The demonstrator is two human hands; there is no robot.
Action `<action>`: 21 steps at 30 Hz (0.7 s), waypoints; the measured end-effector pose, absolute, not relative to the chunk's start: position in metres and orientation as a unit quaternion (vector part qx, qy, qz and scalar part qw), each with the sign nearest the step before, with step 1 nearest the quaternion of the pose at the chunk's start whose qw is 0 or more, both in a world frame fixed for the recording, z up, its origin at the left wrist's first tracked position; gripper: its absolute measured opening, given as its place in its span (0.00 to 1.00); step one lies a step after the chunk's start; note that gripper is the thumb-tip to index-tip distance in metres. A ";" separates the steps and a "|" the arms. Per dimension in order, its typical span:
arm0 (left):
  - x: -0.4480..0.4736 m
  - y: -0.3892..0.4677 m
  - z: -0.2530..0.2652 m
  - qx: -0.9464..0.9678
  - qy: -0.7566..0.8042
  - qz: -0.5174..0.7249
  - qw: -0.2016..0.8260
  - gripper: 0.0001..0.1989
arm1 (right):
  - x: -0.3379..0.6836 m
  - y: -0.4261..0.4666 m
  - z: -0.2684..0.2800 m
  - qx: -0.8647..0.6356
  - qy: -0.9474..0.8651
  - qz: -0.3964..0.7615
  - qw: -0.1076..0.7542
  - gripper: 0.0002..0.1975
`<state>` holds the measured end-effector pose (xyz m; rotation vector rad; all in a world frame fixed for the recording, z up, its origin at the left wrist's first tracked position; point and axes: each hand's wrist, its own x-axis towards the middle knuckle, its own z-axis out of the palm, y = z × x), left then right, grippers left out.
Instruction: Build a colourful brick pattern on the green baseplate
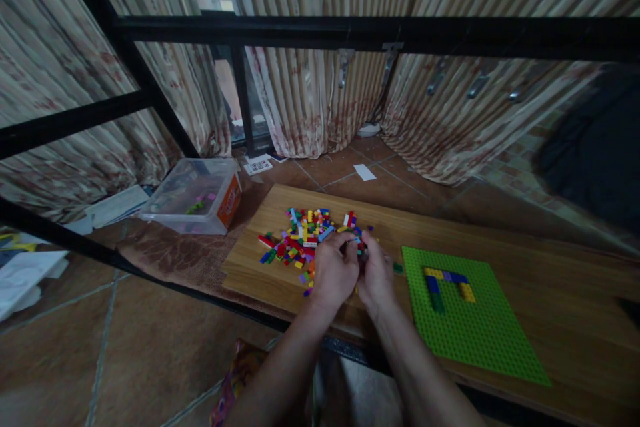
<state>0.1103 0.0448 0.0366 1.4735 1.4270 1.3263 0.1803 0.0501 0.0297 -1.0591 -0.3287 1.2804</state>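
Observation:
Both of my hands meet at the right side of a loose pile of coloured toy bricks (295, 247) on the wooden board. My left hand (336, 273) has its fingers curled inward, closed near the fingertips. Close against it, my right hand (376, 272) is bent the same way. Small coloured pieces show between the fingertips, but I cannot make out which are held and which lie beneath. To the right, a green baseplate (495, 337) carries a bracket-shaped row of yellow, purple, blue and green bricks (450, 275). A dark green brick (398, 267) lies between my right hand and the baseplate.
A clear plastic box (200, 213) with an orange label and a few pieces inside stands left of the wooden board (250, 250). Behind the board are a black metal rail (320, 30), long curtains (295, 100) and a white card (365, 172) on the tiled floor.

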 end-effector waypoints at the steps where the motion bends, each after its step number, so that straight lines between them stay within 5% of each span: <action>1: 0.110 0.045 0.037 0.565 0.552 0.508 0.344 0.10 | 0.181 0.050 0.031 -0.470 -0.133 0.574 0.657 0.13; 8: 0.107 0.050 0.043 0.520 0.562 0.487 0.421 0.10 | 0.191 0.054 0.040 -0.443 -0.094 0.657 0.603 0.14; 21: 0.092 0.051 0.050 0.566 0.547 0.481 0.385 0.14 | 0.197 0.067 0.038 -0.443 -0.113 0.703 0.545 0.12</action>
